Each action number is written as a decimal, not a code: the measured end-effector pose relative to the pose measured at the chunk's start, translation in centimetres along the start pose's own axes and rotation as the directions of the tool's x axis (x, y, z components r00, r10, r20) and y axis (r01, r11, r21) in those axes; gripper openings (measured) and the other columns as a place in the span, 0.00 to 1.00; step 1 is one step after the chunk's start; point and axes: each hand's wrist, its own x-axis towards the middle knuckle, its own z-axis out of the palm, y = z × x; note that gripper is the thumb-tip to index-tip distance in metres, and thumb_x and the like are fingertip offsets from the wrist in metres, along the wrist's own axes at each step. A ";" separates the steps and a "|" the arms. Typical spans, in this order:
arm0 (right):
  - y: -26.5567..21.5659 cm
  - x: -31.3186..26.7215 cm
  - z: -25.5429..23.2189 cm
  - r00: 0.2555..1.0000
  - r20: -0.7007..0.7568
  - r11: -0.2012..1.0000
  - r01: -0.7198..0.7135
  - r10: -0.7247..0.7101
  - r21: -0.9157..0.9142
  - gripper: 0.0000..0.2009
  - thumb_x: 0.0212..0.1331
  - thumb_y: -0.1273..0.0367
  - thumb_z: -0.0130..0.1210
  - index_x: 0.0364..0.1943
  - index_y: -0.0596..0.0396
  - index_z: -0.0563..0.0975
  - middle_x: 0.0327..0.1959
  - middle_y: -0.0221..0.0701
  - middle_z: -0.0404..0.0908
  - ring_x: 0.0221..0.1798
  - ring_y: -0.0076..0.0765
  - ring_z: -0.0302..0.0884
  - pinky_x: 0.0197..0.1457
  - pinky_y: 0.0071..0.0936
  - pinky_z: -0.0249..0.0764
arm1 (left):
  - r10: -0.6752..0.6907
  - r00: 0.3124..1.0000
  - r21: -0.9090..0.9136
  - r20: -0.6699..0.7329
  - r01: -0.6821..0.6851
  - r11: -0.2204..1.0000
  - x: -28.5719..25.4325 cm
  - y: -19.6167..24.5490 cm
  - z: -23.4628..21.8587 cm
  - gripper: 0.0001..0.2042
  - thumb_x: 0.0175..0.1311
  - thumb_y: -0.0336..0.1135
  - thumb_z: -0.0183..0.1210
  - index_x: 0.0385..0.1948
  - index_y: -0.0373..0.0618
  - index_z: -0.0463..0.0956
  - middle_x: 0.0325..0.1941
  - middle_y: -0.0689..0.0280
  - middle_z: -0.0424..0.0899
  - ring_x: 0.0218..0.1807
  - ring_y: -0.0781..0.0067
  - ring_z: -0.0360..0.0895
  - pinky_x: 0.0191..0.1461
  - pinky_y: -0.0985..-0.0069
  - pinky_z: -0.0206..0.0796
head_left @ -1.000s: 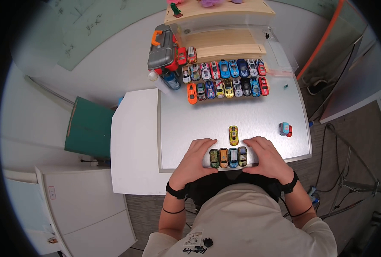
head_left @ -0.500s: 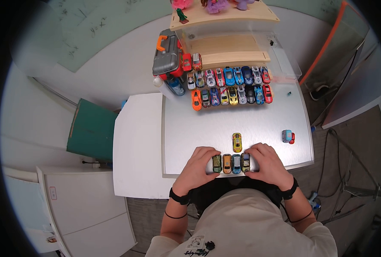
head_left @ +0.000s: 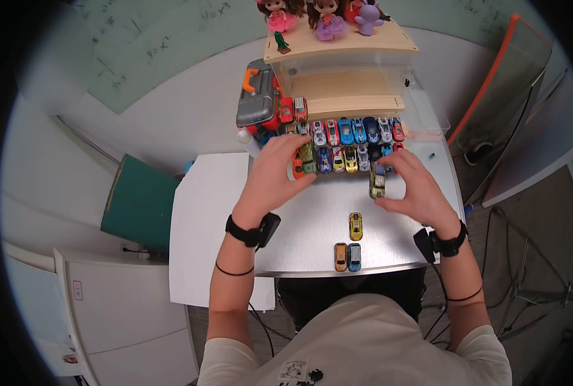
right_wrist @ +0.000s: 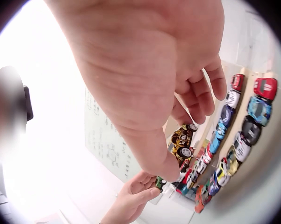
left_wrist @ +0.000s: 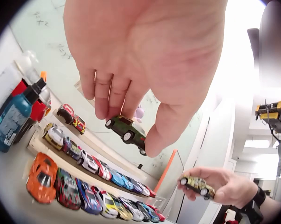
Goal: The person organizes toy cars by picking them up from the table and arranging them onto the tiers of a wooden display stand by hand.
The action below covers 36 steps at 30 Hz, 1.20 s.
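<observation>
My left hand [head_left: 270, 177] pinches a dark green toy car [left_wrist: 126, 130] between thumb and fingertips, raised over the left end of the parked rows. Opposite it, my right hand [head_left: 418, 186] grips a yellow-and-black patterned toy car [right_wrist: 182, 141] by its two ends, also lifted. Beneath and nearer my body, a yellow toy car [head_left: 355, 226] sits on the metal tabletop [head_left: 299, 238]. Close to the front edge, an orange toy car [head_left: 341, 257] and a blue toy car [head_left: 355, 257] stand side by side.
Two rows of toy cars [head_left: 345, 131] line the back, partly covered by my hands. Behind them stand a wooden shelf [head_left: 338, 48] topped with dolls [head_left: 328, 24] and a grey toolbox [head_left: 258, 96]. A blue spray bottle [left_wrist: 12, 122] is at the rows' left.
Both hands have risen from the front edge toward the back rows, each carrying one outer car of the group of cars. The orange and blue cars stay near the edge.
</observation>
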 end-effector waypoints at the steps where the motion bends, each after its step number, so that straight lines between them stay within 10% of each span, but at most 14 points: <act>1: 0.5 2.0 -0.3 1.000 -0.006 1.000 0.006 -0.006 -0.005 0.31 0.52 0.64 0.79 0.61 0.56 0.81 0.61 0.41 0.81 0.65 0.54 0.81 0.70 0.43 0.79 | 0.048 0.998 0.033 -0.029 -0.047 0.998 1.9 -0.4 -0.1 0.35 0.57 0.31 0.79 0.71 0.45 0.79 0.68 0.54 0.84 0.70 0.49 0.80 0.78 0.58 0.73; 14: 6.7 19.5 2.4 0.996 0.059 0.994 0.075 -0.071 -0.074 0.37 0.54 0.56 0.77 0.68 0.59 0.81 0.66 0.51 0.83 0.72 0.60 0.80 0.77 0.46 0.77 | 0.089 0.996 0.217 -0.017 -0.083 0.973 12.5 -6.3 2.4 0.33 0.57 0.38 0.78 0.69 0.44 0.82 0.64 0.53 0.87 0.70 0.46 0.80 0.78 0.54 0.69; 28: 7.6 21.2 4.6 0.983 0.170 0.992 0.085 -0.069 -0.090 0.40 0.55 0.53 0.77 0.70 0.61 0.80 0.68 0.54 0.82 0.74 0.61 0.79 0.80 0.46 0.74 | 0.045 0.999 0.202 -0.008 -0.043 0.978 11.8 -7.4 2.7 0.34 0.59 0.39 0.79 0.69 0.42 0.81 0.67 0.52 0.86 0.72 0.47 0.79 0.78 0.54 0.71; 36: 5.3 18.0 3.7 0.998 -0.018 0.998 0.059 -0.060 -0.038 0.39 0.60 0.57 0.76 0.76 0.58 0.76 0.71 0.50 0.82 0.76 0.60 0.78 0.81 0.46 0.73 | 0.057 0.985 0.053 -0.163 -0.049 0.997 7.9 -3.8 0.9 0.32 0.62 0.34 0.77 0.69 0.41 0.79 0.68 0.52 0.85 0.72 0.49 0.80 0.76 0.57 0.73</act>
